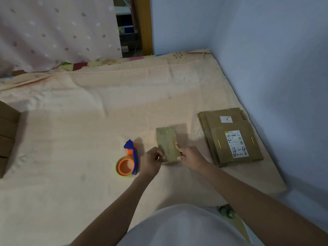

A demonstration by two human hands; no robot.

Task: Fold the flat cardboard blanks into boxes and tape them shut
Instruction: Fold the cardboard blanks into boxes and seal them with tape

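A small folded cardboard box (166, 142) with shiny tape along its top stands on the bed in the middle. My left hand (152, 161) pinches its near left edge with curled fingers. My right hand (189, 154) grips its near right side, thumb raised against the box. A tape dispenser (127, 159), blue handle with an orange core and a roll of clear tape, lies on the sheet just left of my left hand. A stack of flat cardboard blanks (230, 137) with white labels, one marked "4-4", lies to the right of the box.
The peach bed sheet (106, 107) covers the work surface. Blue walls (275, 59) close the right side and far corner. Brown cardboard boxes (8, 134) stand at the left edge. A dotted pink curtain (53, 32) hangs at the far left.
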